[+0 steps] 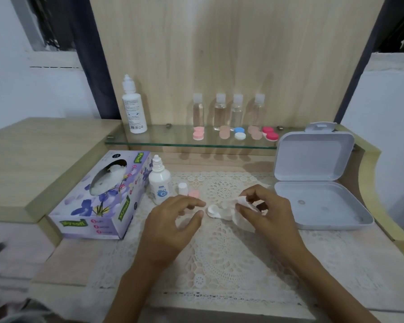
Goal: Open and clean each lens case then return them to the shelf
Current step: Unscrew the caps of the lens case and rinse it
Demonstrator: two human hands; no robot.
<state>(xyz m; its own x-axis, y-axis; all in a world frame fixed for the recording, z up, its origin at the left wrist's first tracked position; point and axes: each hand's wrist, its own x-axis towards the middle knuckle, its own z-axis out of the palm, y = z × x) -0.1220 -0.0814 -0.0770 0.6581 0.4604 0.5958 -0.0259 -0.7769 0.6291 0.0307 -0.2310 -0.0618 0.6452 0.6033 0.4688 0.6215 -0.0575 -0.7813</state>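
A white lens case (pixel 214 211) lies open on the lace mat (pixel 219 252), its left well uncovered. My right hand (pixel 264 213) pinches a white tissue (pixel 244 215) right beside the case's right half. My left hand (pixel 173 220) hovers just left of the case with fingers loosely spread, holding nothing. A pink cap (pixel 193 194) and a small white cap (pixel 182 188) sit behind my left hand. On the glass shelf (pixel 163 143) stand several closed lens cases: a pink one (pixel 198 133), a peach one (pixel 224 132), a blue-and-white one (pixel 239 133), another peach one (pixel 254 132) and a red one (pixel 270 134).
A tissue box (pixel 103 197) lies at the left with a small solution bottle (pixel 159 180) beside it. A tall white bottle (pixel 134 106) and several clear bottles (pixel 229 111) stand on the shelf. An open grey box (pixel 317 183) sits at the right.
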